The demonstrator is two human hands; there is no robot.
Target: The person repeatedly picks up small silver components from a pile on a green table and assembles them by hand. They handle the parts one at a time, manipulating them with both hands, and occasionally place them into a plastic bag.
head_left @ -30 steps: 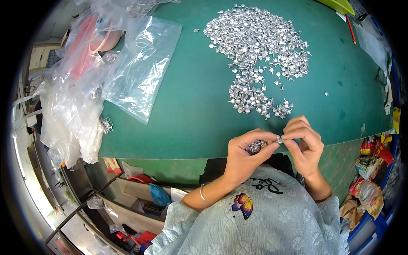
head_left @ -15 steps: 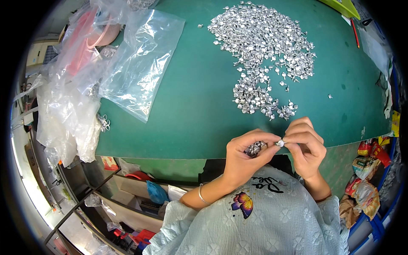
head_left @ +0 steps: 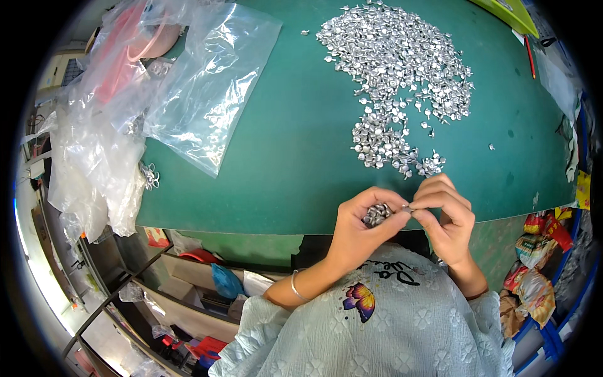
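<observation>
My left hand point(head_left: 359, 234) is curled around a handful of small silver metal pieces point(head_left: 377, 215). Between its thumb and forefinger and the pinched fingertips of my right hand point(head_left: 448, 215) is one more such piece point(head_left: 408, 210), mostly covered by the fingers. Both hands are at the near edge of the green table point(head_left: 295, 125). Just beyond them lies a big pile of the same silver pieces point(head_left: 396, 56), each with a round flat head and a short stem. A smaller cluster point(head_left: 383, 144) trails from it toward my hands.
Clear plastic bags point(head_left: 213, 88) cover the table's left side, partly over a pink basket point(head_left: 151, 41). Wire-like metal loops point(head_left: 150, 176) lie at the left edge. A red pencil-like stick point(head_left: 531, 58) and a green tray point(head_left: 512, 14) are far right. Colourful packages point(head_left: 534, 251) stand lower right.
The piece between my fingertips showed a bright round face before; now only a darker sliver shows. My right fingers have shifted slightly left, and the whole view has shifted a little.
</observation>
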